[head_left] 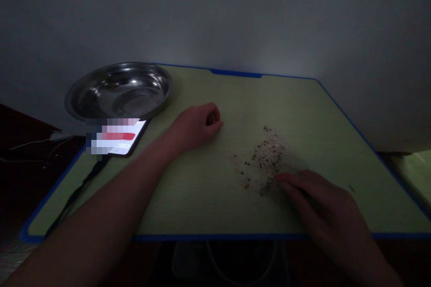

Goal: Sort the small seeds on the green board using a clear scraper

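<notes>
A spread pile of small pale grains (266,154) mixed with dark bean-like bits lies on the green tabletop (188,206). At the near right edge of this pile is my right hand (323,206), its thumb and forefinger pinched together. Whatever lies between those fingertips is too small and dim to make out. My left hand (198,125) rests on the table to the left of the grains and apart from them. Its fingers are curled in a loose fist, and the inside of the palm is mostly hidden.
A shiny metal basin (121,94) stands at the back left. Just in front of it lies a lit phone (129,139), partly blurred, with a dark cord (76,195) running toward the near edge. Blue trim borders the tabletop, and a grey wall (235,18) rises behind.
</notes>
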The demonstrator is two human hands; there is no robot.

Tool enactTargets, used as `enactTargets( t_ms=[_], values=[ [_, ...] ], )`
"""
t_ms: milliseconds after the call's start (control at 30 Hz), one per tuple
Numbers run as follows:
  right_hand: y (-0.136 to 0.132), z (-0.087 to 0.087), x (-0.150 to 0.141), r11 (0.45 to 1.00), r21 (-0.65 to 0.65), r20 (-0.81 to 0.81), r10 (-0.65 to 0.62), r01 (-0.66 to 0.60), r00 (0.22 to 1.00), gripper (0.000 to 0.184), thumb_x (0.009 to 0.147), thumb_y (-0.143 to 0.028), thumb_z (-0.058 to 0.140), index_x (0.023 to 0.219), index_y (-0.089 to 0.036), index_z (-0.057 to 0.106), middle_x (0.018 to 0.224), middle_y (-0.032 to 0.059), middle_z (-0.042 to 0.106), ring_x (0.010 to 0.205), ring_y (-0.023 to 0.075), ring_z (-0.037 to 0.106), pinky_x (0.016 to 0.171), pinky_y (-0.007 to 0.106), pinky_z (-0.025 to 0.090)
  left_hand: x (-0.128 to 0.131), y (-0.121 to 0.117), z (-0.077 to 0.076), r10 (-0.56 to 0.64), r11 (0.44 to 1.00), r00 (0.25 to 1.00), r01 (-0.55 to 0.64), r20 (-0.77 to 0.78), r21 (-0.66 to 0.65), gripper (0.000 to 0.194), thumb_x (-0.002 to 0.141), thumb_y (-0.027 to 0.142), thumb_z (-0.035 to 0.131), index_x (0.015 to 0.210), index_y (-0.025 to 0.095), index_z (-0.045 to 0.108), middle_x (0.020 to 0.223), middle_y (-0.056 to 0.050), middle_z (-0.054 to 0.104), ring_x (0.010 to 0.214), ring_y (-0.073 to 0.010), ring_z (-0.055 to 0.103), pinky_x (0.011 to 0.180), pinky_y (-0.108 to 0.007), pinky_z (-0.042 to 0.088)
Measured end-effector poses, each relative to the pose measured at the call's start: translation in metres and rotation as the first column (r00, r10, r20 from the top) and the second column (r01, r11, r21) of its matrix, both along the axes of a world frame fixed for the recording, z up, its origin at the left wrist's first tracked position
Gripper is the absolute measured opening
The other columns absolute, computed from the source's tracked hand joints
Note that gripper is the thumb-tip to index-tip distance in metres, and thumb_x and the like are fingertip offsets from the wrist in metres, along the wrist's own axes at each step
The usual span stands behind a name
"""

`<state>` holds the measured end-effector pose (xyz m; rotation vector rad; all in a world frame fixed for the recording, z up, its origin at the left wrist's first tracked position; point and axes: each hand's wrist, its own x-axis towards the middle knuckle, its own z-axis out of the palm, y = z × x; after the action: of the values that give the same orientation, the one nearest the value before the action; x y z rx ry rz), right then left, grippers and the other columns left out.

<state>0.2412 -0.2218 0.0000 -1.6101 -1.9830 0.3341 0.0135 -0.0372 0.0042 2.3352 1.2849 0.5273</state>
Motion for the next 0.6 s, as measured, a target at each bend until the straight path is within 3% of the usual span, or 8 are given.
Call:
enactTargets(
  t_ms=[133,333,600],
  values=[
    [0.0002,0.0031,-0.0031,0.997,-0.060,-0.034,0.055,-0.057,0.998,0.022,0.092,-0.020,0.049,0.101,-0.025,0.068,0.084,0.0020,0.071,0.076,0.0169,0.067,0.064,0.030,0.054,0.0010,-0.0003,0.0010,0.006,1.000,1.000,-0.006,0.002,-0.020,0.009,0.078,0.028,0.057,0.077,0.019,0.055,0.072,0.000,0.062,0.062,-0.0121,0.052,0.058,-0.026,0.035],
    [-0.0044,0.0023,-0.0007,0.996,-0.078,-0.034,0.030,-0.032,0.999,0.021,0.093,-0.024,0.049,0.103,-0.025,0.068,0.087,0.0025,0.072,0.078,0.0179,0.068,0.067,0.031,0.055,0.0011,0.0000,0.0005,0.005,1.000,1.000,-0.005,-0.010,-0.002,0.009,0.078,0.028,0.057,0.077,0.019,0.056,0.072,-0.001,0.062,0.063,-0.0124,0.052,0.059,-0.027,0.035],
    [-0.0048,0.0077,-0.0083,0.984,-0.092,-0.041,0.148,-0.151,0.988,0.023,0.094,-0.018,0.047,0.105,-0.024,0.066,0.086,0.0027,0.071,0.078,0.0156,0.067,0.066,0.028,0.055,0.0009,0.0002,0.0001,0.010,1.000,1.000,-0.010,0.003,-0.008,0.010,0.078,0.029,0.057,0.078,0.019,0.056,0.072,0.000,0.062,0.062,-0.0119,0.052,0.059,-0.026,0.035]
  ],
)
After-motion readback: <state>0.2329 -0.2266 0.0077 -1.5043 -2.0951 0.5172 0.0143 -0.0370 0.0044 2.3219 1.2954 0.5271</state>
